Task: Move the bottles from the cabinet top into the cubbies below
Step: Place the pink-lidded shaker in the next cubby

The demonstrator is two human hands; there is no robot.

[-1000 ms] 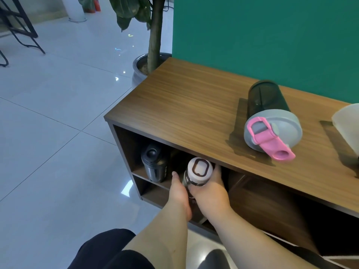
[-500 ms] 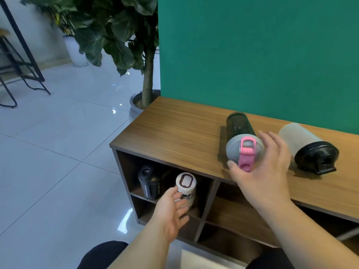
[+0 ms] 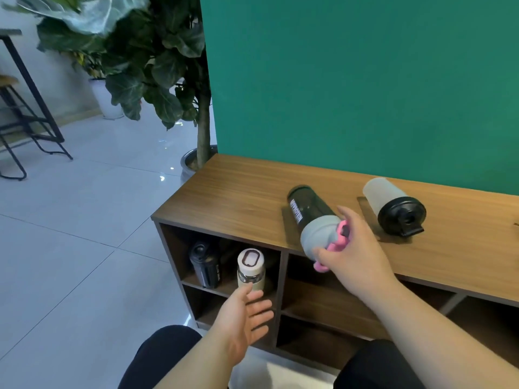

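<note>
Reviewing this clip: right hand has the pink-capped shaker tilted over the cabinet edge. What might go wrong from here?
1. The right hand grips the dark shaker only at its grey lid, so the tilted body could slip or the lid loosen.
2. The upper left cubby already holds the white bottle and black bottle; squeezing in a third may topple them.
3. The open left hand is close to the white bottle and might bump it.

- The brown wood-grain cabinet top (image 3: 238, 197) is showing a matt, smooth finish.
- The dark translucent plastic shaker bottle (image 3: 309, 211) is wearing a matt grey lid.
- The frosted plastic bottle (image 3: 379, 192) is carrying a glossy black cap.
- The pale floor tiles (image 3: 84, 220) are gleaming, glossy.
</note>
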